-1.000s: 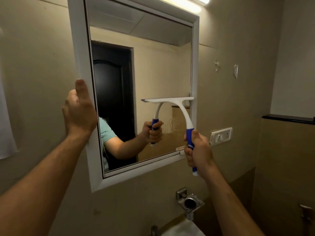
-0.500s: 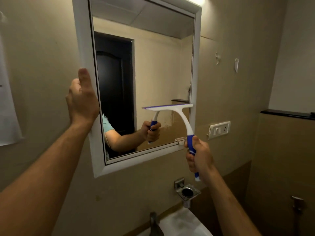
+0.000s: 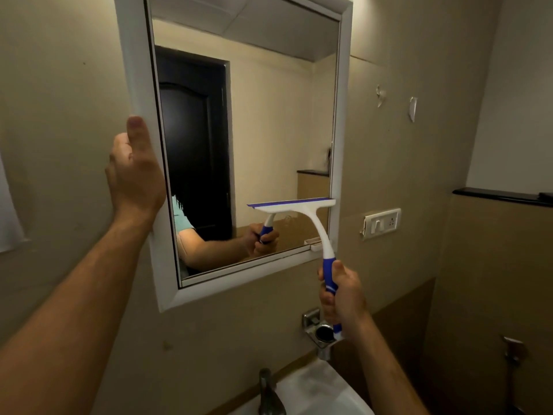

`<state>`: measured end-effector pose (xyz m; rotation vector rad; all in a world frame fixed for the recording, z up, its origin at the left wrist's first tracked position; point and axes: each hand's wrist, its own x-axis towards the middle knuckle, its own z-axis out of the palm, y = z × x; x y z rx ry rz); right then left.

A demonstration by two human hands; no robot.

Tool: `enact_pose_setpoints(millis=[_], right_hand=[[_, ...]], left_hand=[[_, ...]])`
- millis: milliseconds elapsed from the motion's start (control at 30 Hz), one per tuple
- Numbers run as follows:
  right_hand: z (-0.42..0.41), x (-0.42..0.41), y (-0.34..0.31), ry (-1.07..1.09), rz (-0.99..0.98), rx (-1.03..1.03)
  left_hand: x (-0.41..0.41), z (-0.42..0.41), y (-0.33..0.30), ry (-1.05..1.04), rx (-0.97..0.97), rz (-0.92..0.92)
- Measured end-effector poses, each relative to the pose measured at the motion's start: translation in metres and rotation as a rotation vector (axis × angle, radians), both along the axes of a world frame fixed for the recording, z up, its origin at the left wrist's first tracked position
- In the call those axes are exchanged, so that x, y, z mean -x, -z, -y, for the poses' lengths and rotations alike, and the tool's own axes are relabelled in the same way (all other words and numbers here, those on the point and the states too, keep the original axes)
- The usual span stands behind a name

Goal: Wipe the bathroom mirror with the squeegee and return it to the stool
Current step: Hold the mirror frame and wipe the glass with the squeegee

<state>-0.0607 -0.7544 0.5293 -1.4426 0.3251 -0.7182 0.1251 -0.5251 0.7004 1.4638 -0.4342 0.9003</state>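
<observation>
The right hand (image 3: 341, 298) has its fingers wrapped tight round the blue handle of the squeegee (image 3: 302, 215), whose blade lies level against the glass low in the mirror's (image 3: 269, 115) right corner, one end at the white frame. The left hand (image 3: 134, 172) grips the frame's left edge, thumb straight up along its front and the other fingers curled behind it. Below are a tap (image 3: 269, 393), a basin (image 3: 323, 390) and a metal wall holder (image 3: 321, 329); a switch plate (image 3: 383, 221) sits to the right
</observation>
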Motion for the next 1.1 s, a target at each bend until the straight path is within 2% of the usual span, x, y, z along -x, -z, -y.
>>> enact_pose_setpoints(millis=[267,600,800,900,1100], right_hand=[[0.007,-0.008,-0.034,0.048,0.047,0.047],[-0.003,0.011,0.016,0.024,-0.042,0.021],[-0.002,0.003,-0.023,-0.003,0.093,0.033],[-0.003,-0.006,-0.034,0.031,0.069,0.050],[-0.007,-0.006,0.003,0.065,-0.007,-0.018]], left_hand=[[-0.006,0.000,0.002,-0.003,0.002,-0.010],[-0.004,-0.001,0.000,0.011,0.014,0.006],[-0.003,-0.001,0.001,0.025,0.001,0.027],[-0.001,-0.001,0.001,0.034,0.005,0.021],[0.002,-0.003,0.003,0.052,-0.025,0.050]])
